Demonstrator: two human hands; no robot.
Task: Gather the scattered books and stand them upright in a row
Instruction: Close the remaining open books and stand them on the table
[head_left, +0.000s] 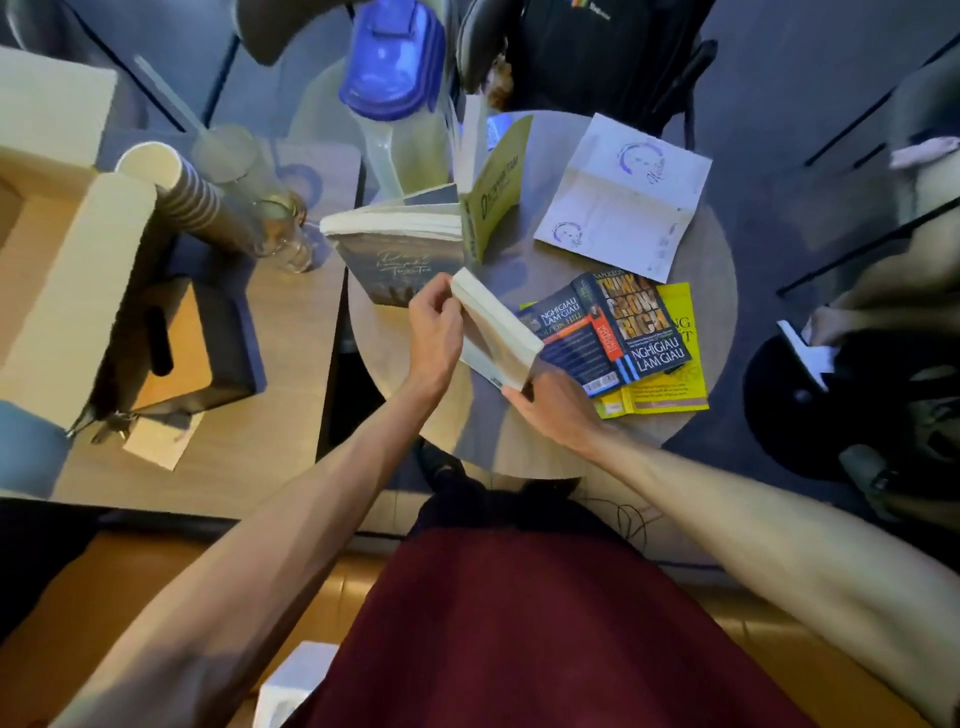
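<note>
Round table (519, 447) w/ books | L hand (434, 332) pinches top corner of white book (493, 332); R hand (550, 402) grips its lower end, book tilted above tabletop | green book (493, 197) & grey book (400, 244) upright, far side; blue book (608, 327) flat on yellow book (675, 358) | cardboard box (67, 291) on L desk, flaps open, contents not visible; paper cups (176, 182) stacked

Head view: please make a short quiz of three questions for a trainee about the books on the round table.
1. True or false: both hands hold the same book.
2. Which book lies open, face down, on top of the yellow book? A) the dark blue book B) the olive green book
3. How many books already stand upright?

Key
1. True: the left hand and right hand hold the white book.
2. A, the dark blue book.
3. Two: the olive green book and the grey book.
</note>
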